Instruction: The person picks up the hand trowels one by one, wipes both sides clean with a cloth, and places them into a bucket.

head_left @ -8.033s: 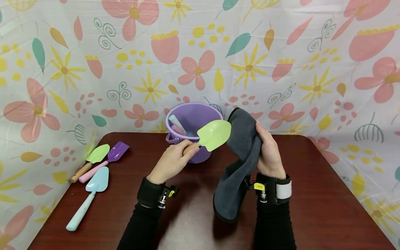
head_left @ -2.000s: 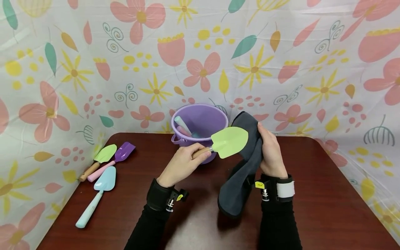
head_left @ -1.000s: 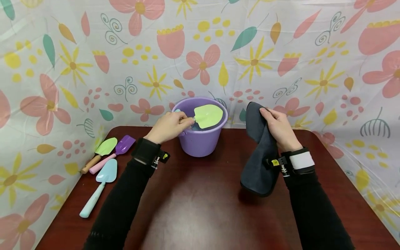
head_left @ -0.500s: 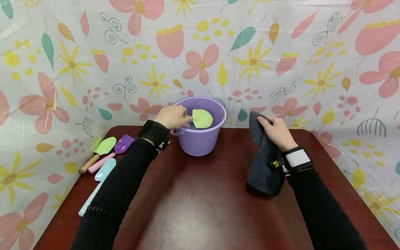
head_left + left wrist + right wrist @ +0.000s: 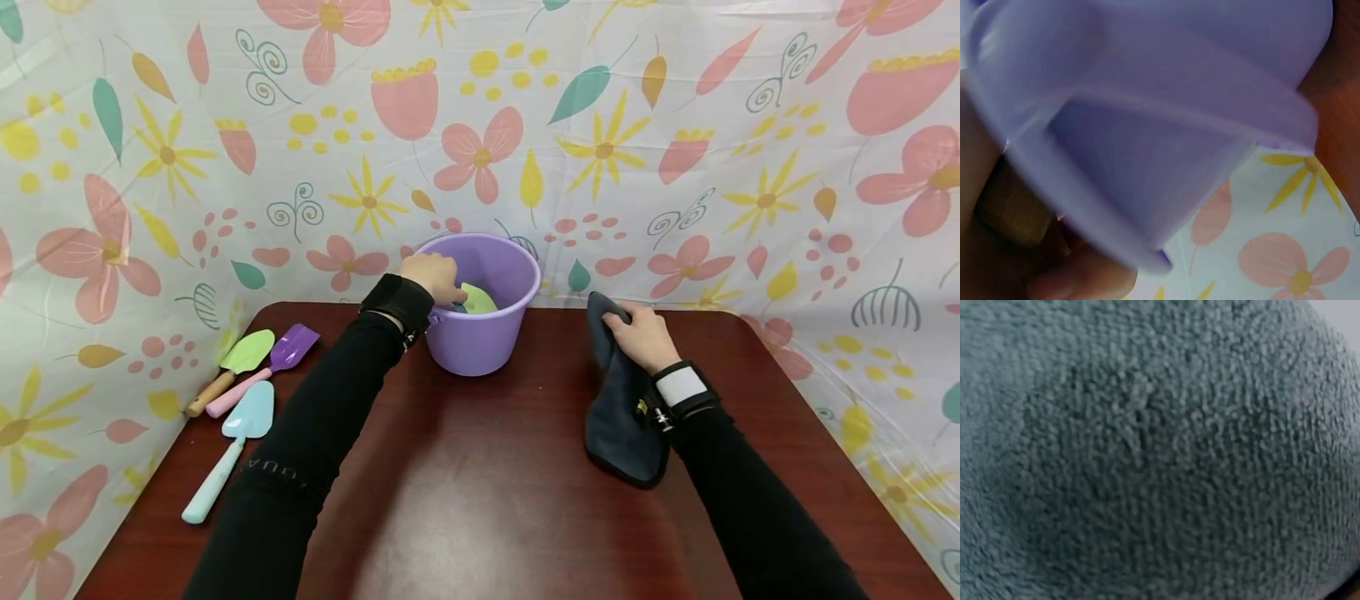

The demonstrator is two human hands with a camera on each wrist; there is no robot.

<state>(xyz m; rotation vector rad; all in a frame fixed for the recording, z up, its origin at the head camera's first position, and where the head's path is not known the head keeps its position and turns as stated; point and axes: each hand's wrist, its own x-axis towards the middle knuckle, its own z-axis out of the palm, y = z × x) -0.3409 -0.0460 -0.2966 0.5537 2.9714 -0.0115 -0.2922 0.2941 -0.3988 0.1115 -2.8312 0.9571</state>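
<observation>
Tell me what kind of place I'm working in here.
Probably a staged tabletop set rather than a real garden or kitchen: a dark wooden table hemmed in by a flowered cloth backdrop, with toy-like pastel trowels laid out at the left and a purple bucket at the back.

Bright and even across the head view, lighting coming from above and in front. Glaring softly off the dark red table [image 5: 480, 500] at lower centre; casting only short, faint shadows beside the purple bucket [image 5: 480, 342] and grey cloth [image 5: 622, 417]. Bending slightly at the frame corners. Blurring heavily in the left wrist view, bucket wall [image 5: 1166, 150] smeared and out of focus. Filling the right wrist view with cloth pile [image 5: 1160, 450], softening toward the edges.
</observation>
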